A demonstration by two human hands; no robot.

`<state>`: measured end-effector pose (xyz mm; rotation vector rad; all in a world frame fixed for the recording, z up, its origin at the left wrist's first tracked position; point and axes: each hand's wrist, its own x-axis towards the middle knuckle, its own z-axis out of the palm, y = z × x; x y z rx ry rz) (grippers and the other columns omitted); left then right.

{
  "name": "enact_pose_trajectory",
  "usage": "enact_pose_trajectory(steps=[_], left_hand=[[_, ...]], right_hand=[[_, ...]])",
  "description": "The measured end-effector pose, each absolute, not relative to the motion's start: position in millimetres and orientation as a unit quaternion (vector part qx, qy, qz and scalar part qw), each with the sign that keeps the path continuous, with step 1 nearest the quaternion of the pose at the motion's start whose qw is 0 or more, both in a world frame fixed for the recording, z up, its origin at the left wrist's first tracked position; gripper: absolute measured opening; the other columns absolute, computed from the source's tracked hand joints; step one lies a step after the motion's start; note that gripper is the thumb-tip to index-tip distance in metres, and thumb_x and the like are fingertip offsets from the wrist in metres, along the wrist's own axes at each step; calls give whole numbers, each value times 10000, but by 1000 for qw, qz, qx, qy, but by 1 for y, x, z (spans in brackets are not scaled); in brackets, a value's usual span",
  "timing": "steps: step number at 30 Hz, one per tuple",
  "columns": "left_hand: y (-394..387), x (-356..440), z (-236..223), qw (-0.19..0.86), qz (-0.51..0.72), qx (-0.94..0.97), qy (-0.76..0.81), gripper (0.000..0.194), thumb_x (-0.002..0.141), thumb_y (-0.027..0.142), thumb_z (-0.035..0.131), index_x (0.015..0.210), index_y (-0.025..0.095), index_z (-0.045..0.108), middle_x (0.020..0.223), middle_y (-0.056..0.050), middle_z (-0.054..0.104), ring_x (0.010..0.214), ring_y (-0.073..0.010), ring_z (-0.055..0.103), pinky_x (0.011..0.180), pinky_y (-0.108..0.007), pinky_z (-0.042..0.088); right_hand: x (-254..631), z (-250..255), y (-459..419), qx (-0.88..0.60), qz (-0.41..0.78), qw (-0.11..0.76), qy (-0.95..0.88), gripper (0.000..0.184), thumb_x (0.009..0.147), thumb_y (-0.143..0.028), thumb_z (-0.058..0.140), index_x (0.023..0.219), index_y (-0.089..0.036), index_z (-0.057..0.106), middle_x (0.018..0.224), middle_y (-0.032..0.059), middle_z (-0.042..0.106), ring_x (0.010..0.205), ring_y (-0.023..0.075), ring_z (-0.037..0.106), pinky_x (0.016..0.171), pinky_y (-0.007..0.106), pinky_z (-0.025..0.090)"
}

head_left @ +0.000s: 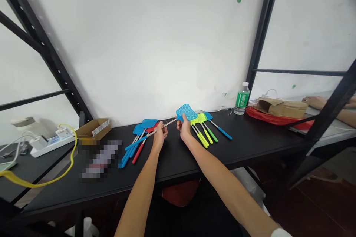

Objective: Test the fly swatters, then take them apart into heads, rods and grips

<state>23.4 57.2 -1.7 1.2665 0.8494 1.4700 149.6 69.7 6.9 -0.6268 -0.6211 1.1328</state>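
Between my hands a blue fly swatter with a metal shaft is held above the black tabletop. My left hand grips its shaft, and the blue handle sticks out to the left. My right hand pinches the mesh head near its lower edge, thumb on top. Under and left of my left hand lie several blue swatters and a red swatter. To the right of my right hand, several yellow-green swatters and another blue swatter lie side by side, handles toward me.
An open cardboard box and a blurred-out patch lie at the left. Beyond are a power strip and a yellow cable. At the right stand a water bottle and a cardboard carton. Another person's hand rests farther right.
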Motion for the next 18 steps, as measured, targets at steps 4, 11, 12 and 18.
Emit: enact_pose_trajectory(steps=[4, 11, 12, 18], left_hand=[[58, 14, 1, 501, 665, 441, 336, 448, 860, 586, 443, 625, 205, 436, 447, 70, 330, 364, -66, 252, 383, -198, 213], [50, 22, -1, 495, 594, 532, 346, 457, 816, 622, 567, 746, 171, 571, 475, 41, 467, 379, -74, 376, 398, -206, 244], [49, 23, -1, 499, 591, 538, 335, 458, 811, 626, 579, 778, 169, 587, 488, 42, 481, 382, -73, 387, 406, -207, 256], [47, 23, -3, 538, 553, 547, 327, 432, 710, 562, 731, 863, 179, 599, 541, 28, 570, 391, -80, 446, 424, -210, 299]], right_hand=[[171, 21, 70, -271, 516, 785, -211, 457, 892, -577, 488, 783, -158, 633, 496, -68, 422, 382, 58, 339, 370, 205, 273], [221, 87, 70, -285, 364, 851, -250, 478, 885, -604, 513, 692, -173, 582, 502, -53, 442, 398, 61, 353, 361, 207, 279], [226, 98, 70, -282, 336, 854, -279, 485, 878, -613, 520, 674, -176, 569, 514, -44, 466, 401, 60, 360, 364, 208, 289], [243, 149, 69, -287, 198, 852, -390, 488, 892, -625, 502, 652, -200, 489, 610, -5, 583, 393, 59, 371, 372, 214, 327]])
